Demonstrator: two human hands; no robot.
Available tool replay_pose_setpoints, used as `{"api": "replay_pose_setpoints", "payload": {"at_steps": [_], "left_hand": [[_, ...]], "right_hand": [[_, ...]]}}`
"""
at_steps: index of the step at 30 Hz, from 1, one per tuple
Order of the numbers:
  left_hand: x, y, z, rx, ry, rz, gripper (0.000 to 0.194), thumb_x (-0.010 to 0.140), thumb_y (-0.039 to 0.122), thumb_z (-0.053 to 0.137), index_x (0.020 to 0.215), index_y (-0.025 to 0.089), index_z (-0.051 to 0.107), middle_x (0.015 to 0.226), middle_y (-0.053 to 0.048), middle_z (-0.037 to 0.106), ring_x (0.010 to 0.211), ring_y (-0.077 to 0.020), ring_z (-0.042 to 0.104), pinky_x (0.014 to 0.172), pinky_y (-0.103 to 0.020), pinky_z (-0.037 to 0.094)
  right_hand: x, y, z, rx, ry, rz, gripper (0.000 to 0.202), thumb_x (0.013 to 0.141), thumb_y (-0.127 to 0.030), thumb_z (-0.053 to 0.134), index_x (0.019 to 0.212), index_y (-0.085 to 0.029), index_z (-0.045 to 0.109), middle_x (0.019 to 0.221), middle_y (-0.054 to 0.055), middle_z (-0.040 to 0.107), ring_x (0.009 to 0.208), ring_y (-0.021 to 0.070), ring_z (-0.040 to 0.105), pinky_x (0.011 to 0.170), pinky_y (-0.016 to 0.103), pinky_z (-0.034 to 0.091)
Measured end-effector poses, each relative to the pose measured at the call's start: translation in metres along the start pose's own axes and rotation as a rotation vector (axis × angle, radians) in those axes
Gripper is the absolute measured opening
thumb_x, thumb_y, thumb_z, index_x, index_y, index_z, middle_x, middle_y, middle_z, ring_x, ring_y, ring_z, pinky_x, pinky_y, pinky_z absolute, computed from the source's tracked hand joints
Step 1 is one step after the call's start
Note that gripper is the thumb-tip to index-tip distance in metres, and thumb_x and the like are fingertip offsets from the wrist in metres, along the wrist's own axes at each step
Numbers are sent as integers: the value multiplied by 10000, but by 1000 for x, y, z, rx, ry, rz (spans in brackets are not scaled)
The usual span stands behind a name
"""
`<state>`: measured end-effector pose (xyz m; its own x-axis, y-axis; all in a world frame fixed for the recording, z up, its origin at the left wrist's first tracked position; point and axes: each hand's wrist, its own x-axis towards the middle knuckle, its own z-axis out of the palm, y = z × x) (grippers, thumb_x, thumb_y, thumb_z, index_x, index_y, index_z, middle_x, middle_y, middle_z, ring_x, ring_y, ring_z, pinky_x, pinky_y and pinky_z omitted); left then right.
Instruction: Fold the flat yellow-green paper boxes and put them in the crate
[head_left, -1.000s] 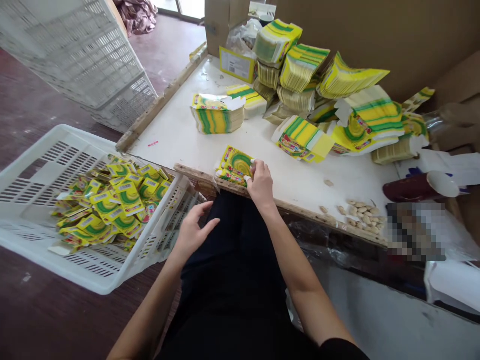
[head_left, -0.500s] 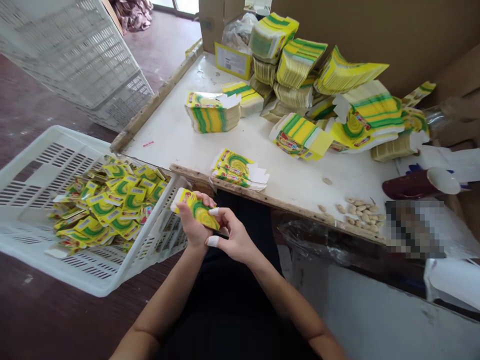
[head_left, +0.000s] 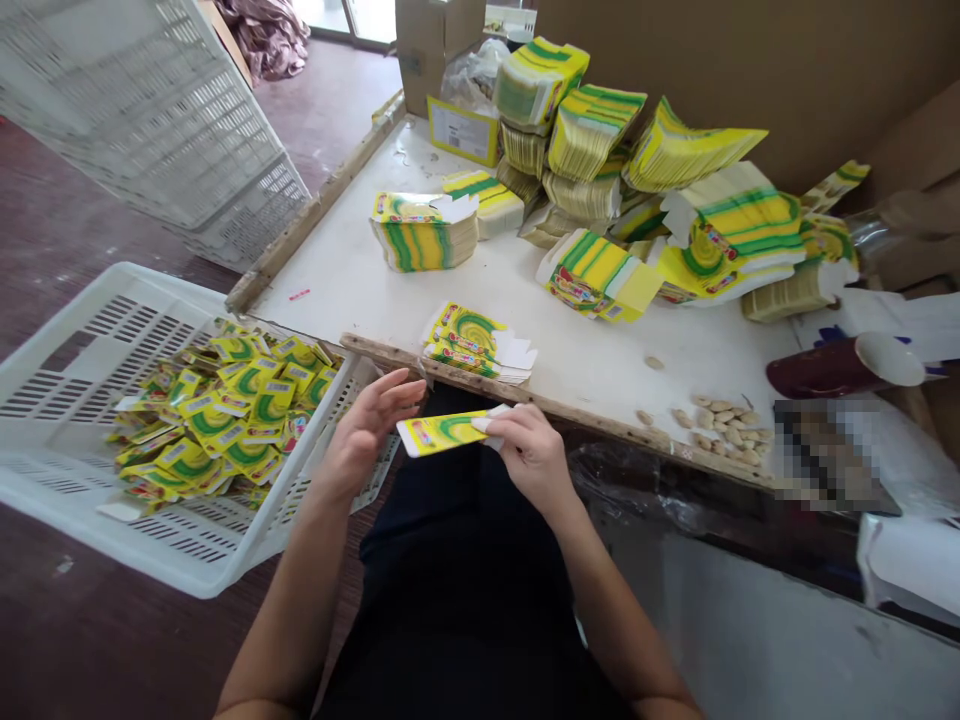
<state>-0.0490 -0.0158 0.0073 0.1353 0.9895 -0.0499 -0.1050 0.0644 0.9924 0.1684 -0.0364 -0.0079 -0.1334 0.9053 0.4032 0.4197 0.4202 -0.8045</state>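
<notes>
A flat yellow and green carton (head_left: 442,431) is pinched by its right end between the thumb and fingers of my right hand (head_left: 531,450). The hand has white tape on a fingertip. My left hand (head_left: 369,425) is open beside the carton's left end, fingers apart, holding nothing. Just beyond, at the table's front edge, lies a small fanned pile of flat cartons (head_left: 476,345) with white flaps to the right. To the left, a white plastic crate (head_left: 225,575) holds a heap of filled-looking yellow cartons (head_left: 232,400).
Stacks of flat cartons (head_left: 596,130) crowd the back of the white table (head_left: 337,265). A closer stack (head_left: 424,235) stands left of them. Peanut-like pieces (head_left: 724,425) and a dark red cup (head_left: 817,368) lie at right. White crates (head_left: 172,110) stand at upper left.
My left hand has let go of the carton and opened, moving slightly left. My right hand now holds the carton alone, farther right and turned more level.
</notes>
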Motion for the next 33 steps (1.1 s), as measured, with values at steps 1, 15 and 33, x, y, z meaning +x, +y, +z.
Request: {"api": "replay_pose_setpoints", "payload": {"at_steps": [1,15,33], "left_hand": [[-1,6,-4,82,-83,2,965,542,820,661,1283,208,577,1258,-152,644,1183,-343,587,986,-446,476],[-30,-23,42,782,-201,209,738,718,221,647,1385,242,331,1264,-97,605,1075,-243,647,889,-355,536],[-24,-41,36,726,-121,184,656,658,189,625,1248,192,338,1219,-149,465,1082,-278,594,856,-428,534]], "right_hand": [[0,-2,-4,-120,-16,-95,210,926,-148,557,889,-252,736,831,22,736,834,194,630,792,355,507],[-18,-17,24,954,-47,748,690,846,-595,593,1426,-247,458,1417,111,531,1302,305,498,1101,506,379],[-29,4,31,201,-223,168,492,921,-116,438,1375,-280,537,1475,80,467,1325,225,488,1088,400,444]]}}
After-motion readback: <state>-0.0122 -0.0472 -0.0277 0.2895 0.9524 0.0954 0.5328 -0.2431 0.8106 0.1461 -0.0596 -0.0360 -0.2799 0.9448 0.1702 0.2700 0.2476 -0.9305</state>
